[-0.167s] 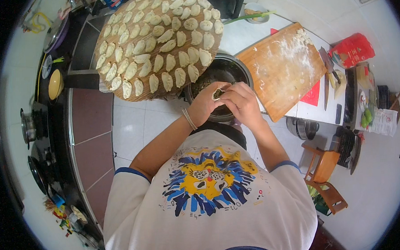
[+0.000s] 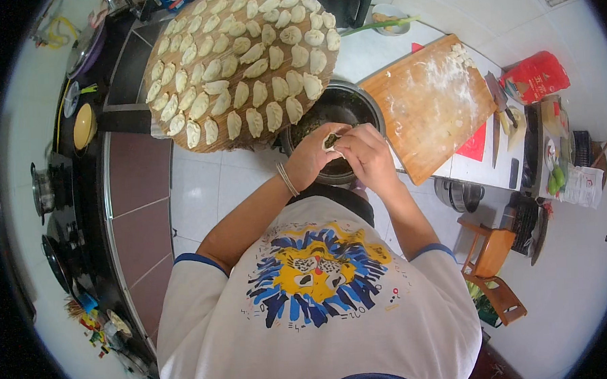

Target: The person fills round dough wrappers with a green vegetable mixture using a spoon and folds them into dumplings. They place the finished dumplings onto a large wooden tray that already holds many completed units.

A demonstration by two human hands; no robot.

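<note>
Between both hands is a partly folded dumpling (image 2: 331, 141), a pale wrapper with dark green filling showing at its open side. My left hand (image 2: 310, 157) cups it from the left, a bangle on that wrist. The fingers of my right hand (image 2: 368, 155) pinch its edge from the right. Beneath my hands stands a dark metal bowl (image 2: 364, 100) with some green filling at its left inside. To the upper left, a round wooden board (image 2: 243, 46) carries rows of many shaped dumplings (image 2: 260, 92).
A floured wooden cutting board (image 2: 408, 110) lies on the white table at right, small dough pieces at its far corner. Beside it are a knife (image 2: 496, 139) and a red bag (image 2: 536, 78). A wooden chair (image 2: 492, 252) stands lower right; a black counter with pans runs along the left.
Almost nothing differs. My fingers have shifted very slightly at the dumpling's edge, and both hands still hold it above the bowl.
</note>
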